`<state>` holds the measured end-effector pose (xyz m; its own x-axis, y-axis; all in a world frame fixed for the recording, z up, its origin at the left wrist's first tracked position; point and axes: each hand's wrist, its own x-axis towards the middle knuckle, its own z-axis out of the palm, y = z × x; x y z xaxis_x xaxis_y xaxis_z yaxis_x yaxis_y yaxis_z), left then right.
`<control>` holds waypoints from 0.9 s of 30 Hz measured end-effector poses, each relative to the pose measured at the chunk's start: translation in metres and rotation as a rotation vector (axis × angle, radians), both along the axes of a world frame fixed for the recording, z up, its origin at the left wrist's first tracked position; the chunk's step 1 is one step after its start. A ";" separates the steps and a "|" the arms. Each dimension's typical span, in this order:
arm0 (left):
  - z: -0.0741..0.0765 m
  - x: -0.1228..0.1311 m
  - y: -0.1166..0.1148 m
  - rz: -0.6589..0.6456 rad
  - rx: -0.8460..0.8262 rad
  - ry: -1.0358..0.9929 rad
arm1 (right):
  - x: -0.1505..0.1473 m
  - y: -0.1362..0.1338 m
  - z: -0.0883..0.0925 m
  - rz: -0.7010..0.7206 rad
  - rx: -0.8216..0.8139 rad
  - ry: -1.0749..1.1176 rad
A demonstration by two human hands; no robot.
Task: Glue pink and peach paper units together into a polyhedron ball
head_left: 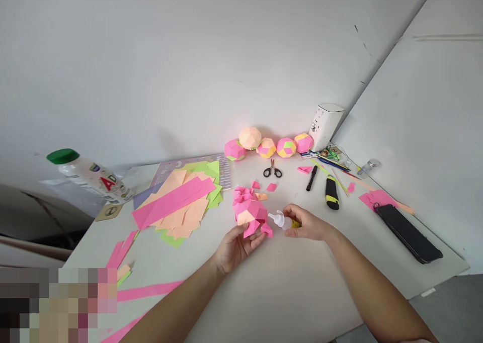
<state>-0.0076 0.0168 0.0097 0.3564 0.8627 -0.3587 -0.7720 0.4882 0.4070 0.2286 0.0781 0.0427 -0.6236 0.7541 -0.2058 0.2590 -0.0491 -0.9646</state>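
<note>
A partly built faceted paper ball (252,211), mostly pink with a peach patch, rests in my left hand (234,247), whose fingers curl under and around it. Loose flaps stick out along its lower right side. My right hand (304,223) grips a small white glue bottle (281,219) with a yellow label. The bottle lies sideways, its thin nozzle pointing left, close to the ball's right edge. Whether the nozzle touches the paper I cannot tell. Just behind the ball are several folded pink pieces (271,187) and a peach piece (261,196).
Finished paper balls (286,147) line the wall. Small scissors (272,170), a black marker (311,178), a utility knife (332,193) and a phone-like black case (409,232) lie rightward. Paper sheets (184,202) and a tall green-capped bottle (94,177) are on the left.
</note>
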 end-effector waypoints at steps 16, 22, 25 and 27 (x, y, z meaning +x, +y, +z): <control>0.002 0.000 0.001 0.013 -0.006 0.004 | 0.001 -0.001 0.002 -0.038 0.047 -0.018; 0.000 0.000 0.001 0.015 -0.018 0.013 | -0.002 -0.006 0.002 -0.040 0.087 -0.076; -0.001 0.000 0.001 0.019 -0.022 -0.007 | -0.003 -0.006 0.002 -0.065 0.096 -0.080; -0.001 0.000 0.001 0.023 -0.024 -0.020 | -0.004 -0.005 0.000 -0.114 0.123 -0.064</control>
